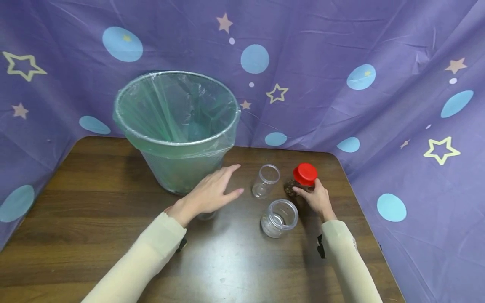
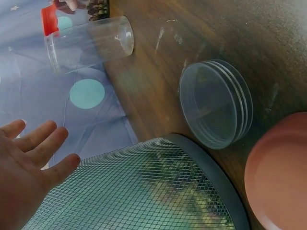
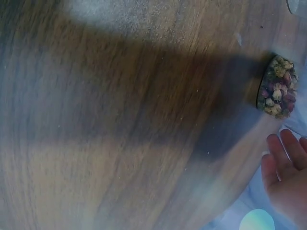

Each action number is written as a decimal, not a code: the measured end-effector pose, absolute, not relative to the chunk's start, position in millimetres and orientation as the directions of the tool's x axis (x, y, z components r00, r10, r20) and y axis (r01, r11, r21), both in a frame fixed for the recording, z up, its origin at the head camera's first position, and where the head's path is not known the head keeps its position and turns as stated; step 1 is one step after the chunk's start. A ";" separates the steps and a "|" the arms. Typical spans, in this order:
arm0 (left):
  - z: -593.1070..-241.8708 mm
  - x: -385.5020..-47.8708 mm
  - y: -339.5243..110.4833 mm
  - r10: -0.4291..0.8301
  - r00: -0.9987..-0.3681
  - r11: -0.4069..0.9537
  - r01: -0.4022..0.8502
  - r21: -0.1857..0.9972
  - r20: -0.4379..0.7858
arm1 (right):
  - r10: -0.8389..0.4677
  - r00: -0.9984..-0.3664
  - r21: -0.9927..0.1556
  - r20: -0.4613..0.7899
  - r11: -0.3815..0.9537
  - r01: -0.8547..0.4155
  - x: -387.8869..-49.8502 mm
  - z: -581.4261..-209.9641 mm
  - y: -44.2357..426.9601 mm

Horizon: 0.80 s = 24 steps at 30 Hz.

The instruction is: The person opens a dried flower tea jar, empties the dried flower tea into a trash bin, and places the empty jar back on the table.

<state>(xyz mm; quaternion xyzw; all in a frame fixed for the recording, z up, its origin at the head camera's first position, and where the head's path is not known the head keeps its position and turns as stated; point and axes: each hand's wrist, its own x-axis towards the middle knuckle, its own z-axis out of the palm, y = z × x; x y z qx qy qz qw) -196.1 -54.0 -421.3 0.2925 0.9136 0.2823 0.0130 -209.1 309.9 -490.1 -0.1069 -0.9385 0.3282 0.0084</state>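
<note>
My right hand [image 1: 316, 197] is at a jar of dried flowers [image 3: 279, 88] with a red lid [image 1: 305, 174]. In the head view its thumb overlaps the jar's side and its fingers come up by the lid. The right wrist view shows the fingers spread, with a gap between them and the jar's lower part. Beside the bin [image 1: 182, 168], my left hand [image 1: 210, 191] hovers with fingers extended and nothing in them. Between the hands stand a tall clear jar [image 1: 266, 181] and a wider clear jar [image 1: 279, 219], both without lids.
A green plastic liner [image 1: 151, 113] covers the mesh bin's rim. Clear round ridged plastic [image 2: 216, 103] and a reddish-brown round object [image 2: 283, 172] sit near the bin's base, mostly hidden by the left arm in the head view. A purple curtain [image 1: 310, 97] hangs behind the wooden table [image 1: 94, 189].
</note>
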 end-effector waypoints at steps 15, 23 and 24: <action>-422.8 -194.8 -56.2 0.547 -0.822 0.665 0.542 0.514 0.159 | 0.181 -0.983 -0.614 -0.028 0.773 0.160 -207.2 -488.4 310.5; -423.3 -194.7 -57.4 0.553 -0.817 0.663 0.549 0.509 0.163 | 0.148 -0.989 -0.624 0.020 0.775 0.103 -212.2 -491.8 304.4; -423.6 -194.6 -57.4 0.554 -0.817 0.665 0.549 0.507 0.159 | 0.144 -0.989 -0.624 0.018 0.775 0.102 -212.2 -491.8 303.9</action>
